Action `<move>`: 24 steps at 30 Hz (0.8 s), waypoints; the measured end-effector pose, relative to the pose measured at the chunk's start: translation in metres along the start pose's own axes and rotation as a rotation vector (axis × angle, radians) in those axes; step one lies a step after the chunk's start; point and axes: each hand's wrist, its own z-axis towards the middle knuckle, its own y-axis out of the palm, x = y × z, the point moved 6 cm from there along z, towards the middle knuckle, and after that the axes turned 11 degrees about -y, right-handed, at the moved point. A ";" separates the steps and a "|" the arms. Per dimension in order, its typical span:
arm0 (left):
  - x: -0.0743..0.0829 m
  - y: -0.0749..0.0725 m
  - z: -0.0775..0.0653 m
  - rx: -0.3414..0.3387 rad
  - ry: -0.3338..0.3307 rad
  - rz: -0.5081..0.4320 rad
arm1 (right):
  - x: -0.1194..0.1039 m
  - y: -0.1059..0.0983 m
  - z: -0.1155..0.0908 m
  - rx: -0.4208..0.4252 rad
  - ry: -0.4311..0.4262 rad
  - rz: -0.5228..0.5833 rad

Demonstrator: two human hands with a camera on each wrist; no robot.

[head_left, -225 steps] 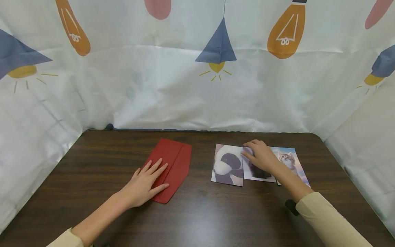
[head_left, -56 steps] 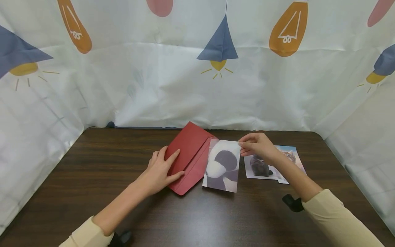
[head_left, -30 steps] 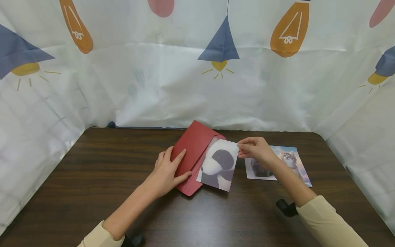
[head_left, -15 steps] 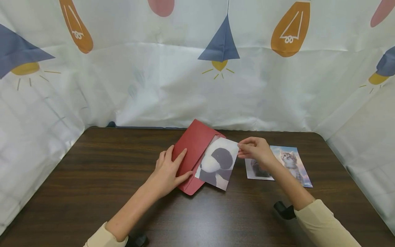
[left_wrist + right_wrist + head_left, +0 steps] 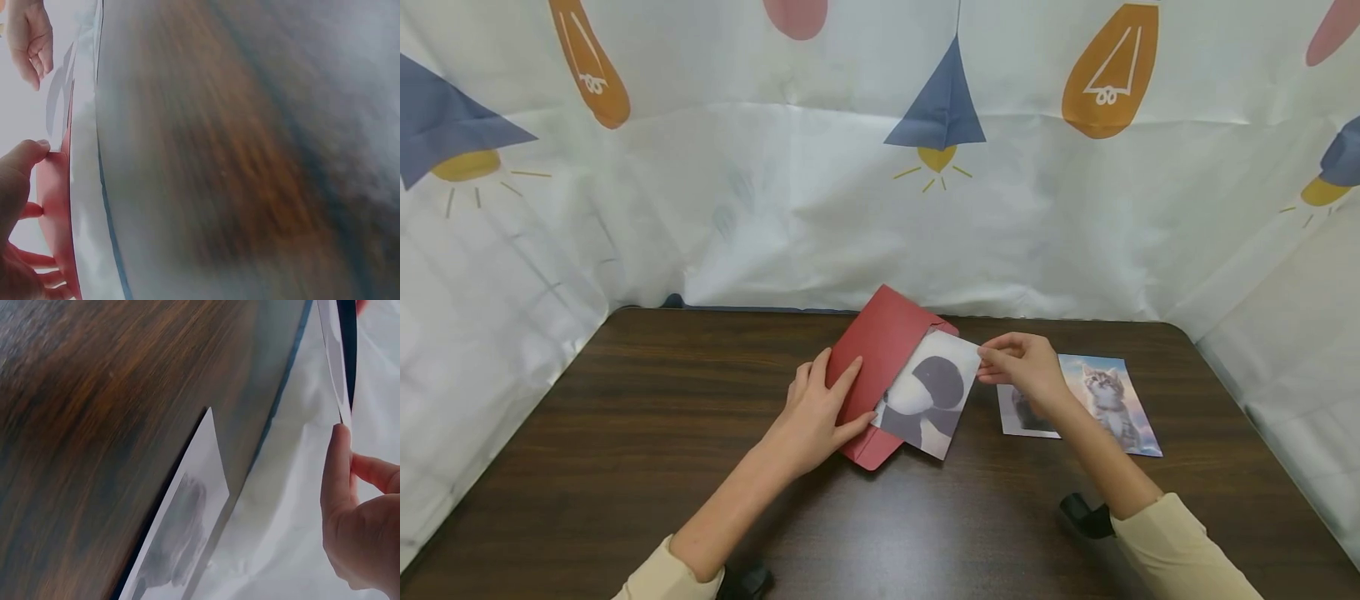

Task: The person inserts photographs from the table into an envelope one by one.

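Note:
My left hand [image 5: 820, 408] grips a red envelope [image 5: 880, 350], thumb near its lower edge and fingers spread over its face. The envelope is raised at a tilt, its top corner showing against the curtain. At the envelope's opening is a photo of a black-and-white plush toy [image 5: 925, 396]; its left edge lies along the opening, and I cannot tell how much is inside. Between thumb and fingertips, my right hand [image 5: 1026, 367] pinches that photo's upper right edge. In the right wrist view, the held photo [image 5: 334, 356] appears nearly edge-on.
Right of the envelope, a kitten photo [image 5: 1116, 404] and a photo of a dark furry animal [image 5: 1026, 417] lie on the brown wooden table [image 5: 625, 433]. My right forearm covers part of them. A white curtain [image 5: 820, 225] printed with lamps hangs behind the table.
The right hand has picked up the plush-toy photo from the table and moved it left to the envelope's opening. The left hand has raised the envelope and brought it rightward, turned.

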 end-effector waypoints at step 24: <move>0.010 0.002 0.007 0.007 0.007 -0.015 | -0.004 -0.002 0.000 0.029 -0.019 -0.018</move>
